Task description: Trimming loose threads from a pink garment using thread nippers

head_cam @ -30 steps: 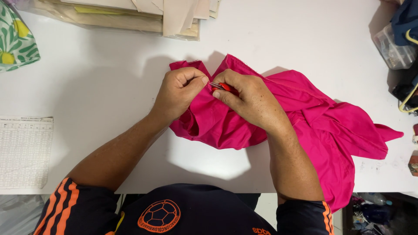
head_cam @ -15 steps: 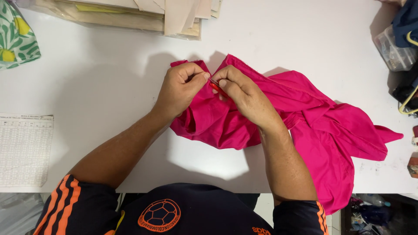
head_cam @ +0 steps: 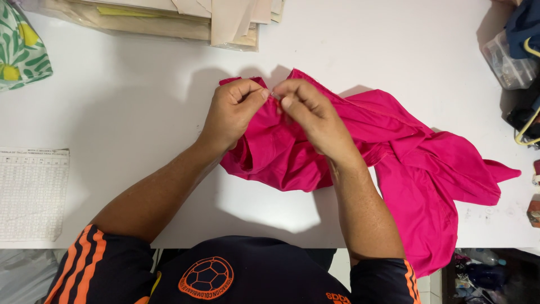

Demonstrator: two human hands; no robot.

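A bright pink fabric [head_cam: 427,163] lies crumpled on the white table [head_cam: 140,101] and trails off to the right, over the front edge. My left hand [head_cam: 233,110] pinches a bunched fold at the cloth's upper left end. My right hand [head_cam: 312,115] meets it fingertip to fingertip and pinches the same fold from the right. Something tiny and pale shows between the fingertips, too small to make out. My forearms reach over the near part of the cloth.
A stack of beige card sheets [head_cam: 169,17] lies at the table's far edge. A green leaf-print cloth [head_cam: 19,48] is at the far left, a printed paper chart [head_cam: 31,194] at the near left. A clear plastic container [head_cam: 506,59] and dark items sit at the right edge.
A small red object seen at my right fingertips earlier no longer shows. My right hand has shifted slightly left, closing up against the left hand's fingertips on the fold.
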